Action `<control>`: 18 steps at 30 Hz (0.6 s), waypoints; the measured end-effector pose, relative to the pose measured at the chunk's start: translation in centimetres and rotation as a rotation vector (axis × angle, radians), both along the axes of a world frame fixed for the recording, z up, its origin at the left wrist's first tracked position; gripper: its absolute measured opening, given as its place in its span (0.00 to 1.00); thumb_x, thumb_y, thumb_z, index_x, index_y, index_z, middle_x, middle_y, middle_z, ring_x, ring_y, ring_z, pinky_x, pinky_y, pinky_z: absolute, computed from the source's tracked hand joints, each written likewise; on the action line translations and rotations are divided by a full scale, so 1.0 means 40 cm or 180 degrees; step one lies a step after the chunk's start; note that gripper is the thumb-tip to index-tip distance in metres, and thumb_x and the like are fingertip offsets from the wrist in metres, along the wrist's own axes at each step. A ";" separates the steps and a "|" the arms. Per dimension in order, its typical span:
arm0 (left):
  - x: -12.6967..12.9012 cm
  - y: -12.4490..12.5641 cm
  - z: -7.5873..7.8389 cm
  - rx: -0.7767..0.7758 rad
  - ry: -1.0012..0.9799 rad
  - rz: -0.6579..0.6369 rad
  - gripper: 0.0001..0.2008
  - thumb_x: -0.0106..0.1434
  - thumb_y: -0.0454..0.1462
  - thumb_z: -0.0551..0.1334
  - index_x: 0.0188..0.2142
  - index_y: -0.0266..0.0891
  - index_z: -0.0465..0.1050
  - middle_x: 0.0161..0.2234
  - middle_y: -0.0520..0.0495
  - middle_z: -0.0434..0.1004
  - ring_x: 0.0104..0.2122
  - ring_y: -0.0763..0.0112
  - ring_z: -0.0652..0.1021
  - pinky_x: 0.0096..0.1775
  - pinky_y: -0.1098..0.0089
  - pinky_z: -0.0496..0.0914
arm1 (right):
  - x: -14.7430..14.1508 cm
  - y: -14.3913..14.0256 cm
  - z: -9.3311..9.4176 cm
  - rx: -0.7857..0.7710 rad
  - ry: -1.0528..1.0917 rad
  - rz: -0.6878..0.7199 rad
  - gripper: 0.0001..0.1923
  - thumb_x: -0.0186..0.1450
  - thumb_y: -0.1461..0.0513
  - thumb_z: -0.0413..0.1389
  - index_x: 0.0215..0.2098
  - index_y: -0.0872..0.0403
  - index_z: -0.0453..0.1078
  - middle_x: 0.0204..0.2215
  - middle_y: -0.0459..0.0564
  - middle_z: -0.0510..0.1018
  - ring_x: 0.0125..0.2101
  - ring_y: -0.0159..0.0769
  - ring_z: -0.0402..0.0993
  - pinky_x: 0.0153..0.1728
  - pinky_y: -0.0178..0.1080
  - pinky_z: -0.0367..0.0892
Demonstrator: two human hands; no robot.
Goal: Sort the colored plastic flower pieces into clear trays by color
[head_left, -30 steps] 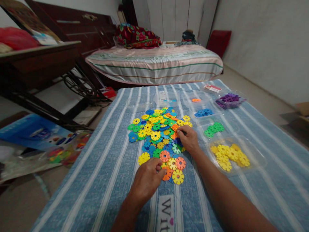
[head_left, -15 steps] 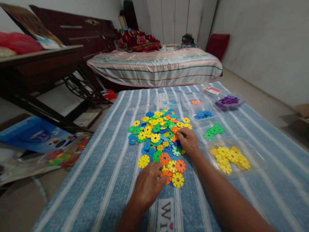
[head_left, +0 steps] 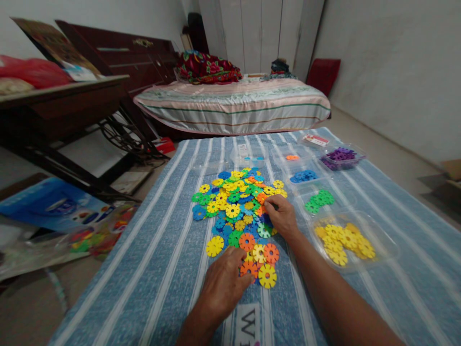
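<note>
Just beyond the left hand (head_left: 224,280), whose curled fingers are pressing an orange disc (head_left: 248,268), the right hand (head_left: 283,216) is pinching a disc in the pile (head_left: 234,202).

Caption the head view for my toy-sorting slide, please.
Both hands, left hand and right hand, rest on a pile of coloured discs beside a tray of yellow discs.

Both forearms bare, stretched forward from bottom edge. Left hand (head_left: 224,281) palm down, fingers loosely curled, fingertips (head_left: 240,257) pressed low, thumb tucked right. Right hand (head_left: 283,216) farther out, knuckles up, wrist slightly bent, fingers bunched in pinch at tips. Right arm runs long diagonal; left arm shorter, closer to body. Hands well apart.
</note>
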State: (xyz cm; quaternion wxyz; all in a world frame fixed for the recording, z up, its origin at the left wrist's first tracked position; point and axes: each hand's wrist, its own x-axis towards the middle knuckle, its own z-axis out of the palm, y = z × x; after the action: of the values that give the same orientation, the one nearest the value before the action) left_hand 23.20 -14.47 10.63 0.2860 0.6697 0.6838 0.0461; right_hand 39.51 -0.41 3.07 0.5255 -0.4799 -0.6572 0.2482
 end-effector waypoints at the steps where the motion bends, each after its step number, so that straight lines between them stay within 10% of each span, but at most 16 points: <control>1: 0.001 0.001 0.000 0.0009 0.0018 -0.0004 0.07 0.54 0.34 0.59 0.35 0.41 0.70 0.36 0.49 0.73 0.39 0.66 0.73 0.38 0.68 0.62 | 0.000 0.000 0.000 0.0001 0.0006 0.0003 0.09 0.61 0.61 0.51 0.25 0.51 0.70 0.26 0.46 0.74 0.30 0.36 0.70 0.36 0.39 0.64; 18: -0.010 -0.004 -0.002 -0.0212 -0.0848 0.0250 0.05 0.52 0.36 0.58 0.22 0.40 0.65 0.21 0.56 0.64 0.25 0.73 0.66 0.28 0.71 0.56 | -0.001 -0.002 0.005 -0.0068 -0.0035 -0.0021 0.09 0.61 0.61 0.51 0.25 0.51 0.71 0.26 0.46 0.75 0.32 0.36 0.71 0.36 0.39 0.64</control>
State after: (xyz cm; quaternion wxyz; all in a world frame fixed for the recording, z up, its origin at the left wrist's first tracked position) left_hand 22.78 -14.64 10.56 0.3943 0.6204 0.6667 0.1232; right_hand 39.46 -0.49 3.28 0.5176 -0.4890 -0.6558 0.2508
